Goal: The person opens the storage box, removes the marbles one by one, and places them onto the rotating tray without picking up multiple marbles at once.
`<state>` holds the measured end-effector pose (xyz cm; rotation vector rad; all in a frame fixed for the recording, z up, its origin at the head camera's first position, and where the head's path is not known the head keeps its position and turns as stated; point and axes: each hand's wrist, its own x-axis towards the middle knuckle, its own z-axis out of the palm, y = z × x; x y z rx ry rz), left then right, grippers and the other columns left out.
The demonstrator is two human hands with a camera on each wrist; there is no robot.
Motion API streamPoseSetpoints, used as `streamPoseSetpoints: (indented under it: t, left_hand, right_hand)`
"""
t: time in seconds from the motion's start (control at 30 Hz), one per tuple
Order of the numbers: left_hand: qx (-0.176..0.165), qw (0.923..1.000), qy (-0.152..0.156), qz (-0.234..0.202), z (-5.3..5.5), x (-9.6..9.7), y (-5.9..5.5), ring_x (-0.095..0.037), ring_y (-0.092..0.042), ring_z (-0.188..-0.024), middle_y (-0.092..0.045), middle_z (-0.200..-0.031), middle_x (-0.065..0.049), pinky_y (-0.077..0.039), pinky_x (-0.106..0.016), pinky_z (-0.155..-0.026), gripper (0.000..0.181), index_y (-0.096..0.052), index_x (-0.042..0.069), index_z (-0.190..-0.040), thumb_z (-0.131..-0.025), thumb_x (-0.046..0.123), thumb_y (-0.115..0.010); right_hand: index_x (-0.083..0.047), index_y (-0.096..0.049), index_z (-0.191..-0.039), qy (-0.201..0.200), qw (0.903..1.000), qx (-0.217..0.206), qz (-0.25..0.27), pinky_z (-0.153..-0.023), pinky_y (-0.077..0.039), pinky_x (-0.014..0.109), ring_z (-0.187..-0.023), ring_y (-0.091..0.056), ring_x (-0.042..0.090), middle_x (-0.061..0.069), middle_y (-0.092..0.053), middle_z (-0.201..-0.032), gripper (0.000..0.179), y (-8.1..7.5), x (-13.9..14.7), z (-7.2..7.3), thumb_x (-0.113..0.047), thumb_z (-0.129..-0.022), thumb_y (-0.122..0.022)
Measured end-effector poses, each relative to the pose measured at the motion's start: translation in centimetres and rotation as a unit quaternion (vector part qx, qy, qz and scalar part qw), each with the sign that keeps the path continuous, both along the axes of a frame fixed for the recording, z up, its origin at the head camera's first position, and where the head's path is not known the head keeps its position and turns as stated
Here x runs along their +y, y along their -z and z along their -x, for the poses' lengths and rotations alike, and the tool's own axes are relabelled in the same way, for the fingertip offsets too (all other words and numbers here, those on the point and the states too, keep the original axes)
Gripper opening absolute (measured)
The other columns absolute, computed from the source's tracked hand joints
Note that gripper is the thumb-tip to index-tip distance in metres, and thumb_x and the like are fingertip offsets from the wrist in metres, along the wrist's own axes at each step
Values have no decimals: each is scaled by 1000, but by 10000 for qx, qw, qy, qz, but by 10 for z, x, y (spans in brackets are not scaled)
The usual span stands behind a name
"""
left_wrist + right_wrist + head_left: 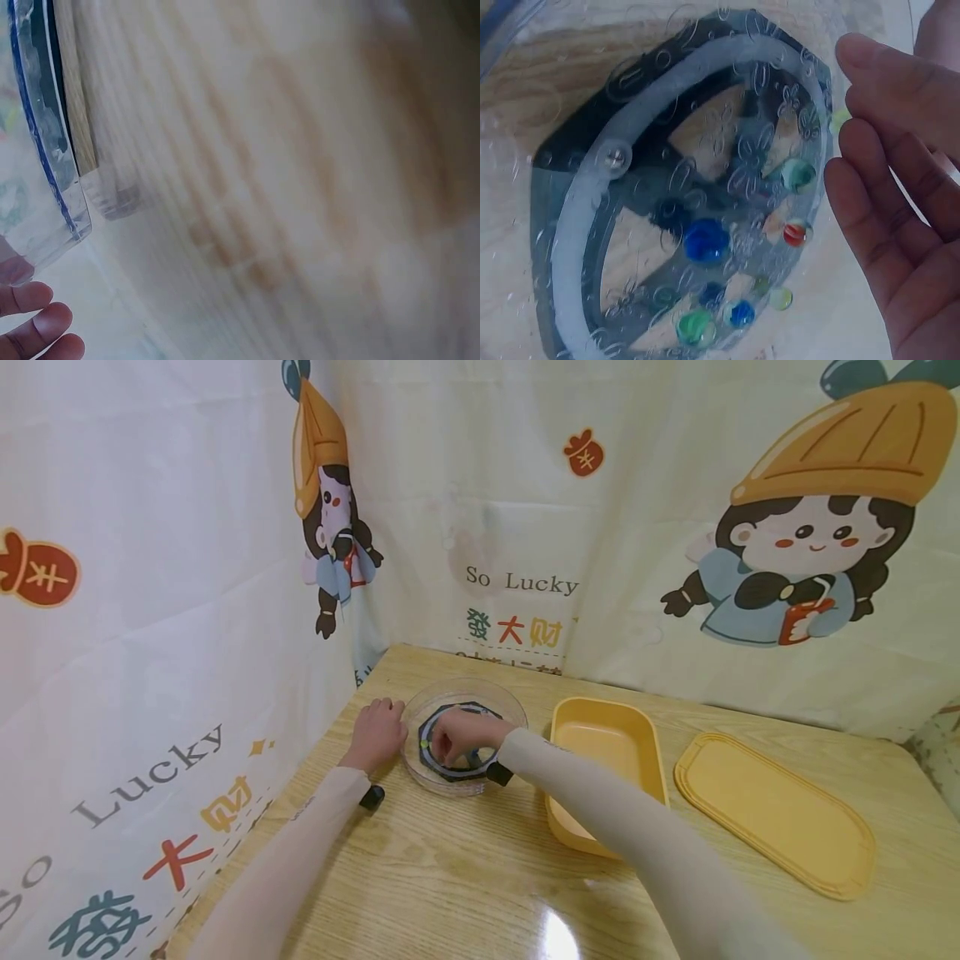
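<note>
A clear round tray (pixel 463 690) with a low rim stands on the table, a dark octagonal base and a pale ring showing through it. In the right wrist view a large blue marble (pixel 706 240), a green marble (pixel 798 175), a red-and-white marble (pixel 796 232) and several others lie in it. My right hand (pixel 459 732) reaches over the tray, fingers bent; their tips are beside a yellow-green marble (pixel 841 118), with nothing visibly pinched. At the tray's left side, my left hand (pixel 377 732) touches the rim, its fingers (pixel 51 321) loosely bent.
A yellow rectangular container (pixel 643 714) is right of the tray, beneath my right forearm. Further right lies its flat yellow lid (pixel 776 814). A printed curtain (pixel 495 518) hangs along the back and left edges of the wooden table (pixel 435 868).
</note>
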<state>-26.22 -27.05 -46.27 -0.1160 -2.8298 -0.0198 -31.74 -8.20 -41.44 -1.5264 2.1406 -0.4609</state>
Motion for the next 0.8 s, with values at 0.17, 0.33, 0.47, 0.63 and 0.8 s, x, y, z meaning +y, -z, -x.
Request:
streamPoseSetpoints:
  t: [0.17,0.33,0.47,0.63,0.8]
  left_hand:
    - [14,10000,22,45,-1,1,-1,-34,-57,-86,-61,-92,-19,-48,-47,-79,20,-60,-1,-100,-86,14,-57]
    - [61,10000,30,56,-2,2,-2,-33,-57,-86,-61,-92,-19,-48,-47,-79,21,-60,-1,-100,-86,14,-58]
    - [120,9999,36,43,-1,1,-1,-33,-57,-85,-61,-91,-19,-48,-47,-77,20,-60,-1,-100,-86,14,-59]
    - [142,9999,28,-18,-1,1,-1,-34,-57,-84,-61,-90,-19,-48,-47,-76,19,-60,-1,-98,-85,13,-59]
    - [274,9996,62,27,-1,0,2,-34,-57,-82,-60,-87,-18,-48,-47,-74,17,-60,0,-95,-84,12,-60]
  right_hand:
    - [-6,-75,-84,-55,9998,165,-140,-63,-49,16,-67,-61,5,3,-71,-80,11,3,-4,-2,-2,-74,-77]
    - [-7,-75,-85,-36,9988,281,-393,-62,-49,16,-67,-61,5,2,-71,-80,12,3,-8,-5,-2,-73,-77]
    - [-7,-75,-82,-97,9983,291,-491,-61,-50,16,-67,-62,6,3,-72,-79,11,2,-8,-7,-1,-73,-77]
    - [-7,-75,-81,-139,9974,427,-569,-61,-50,16,-67,-63,7,3,-72,-79,10,2,-7,-8,-1,-74,-76]
    - [-7,-75,-83,-103,9971,440,-606,-61,-50,16,-69,-63,7,2,-73,-81,13,2,-5,-8,2,-74,-75]
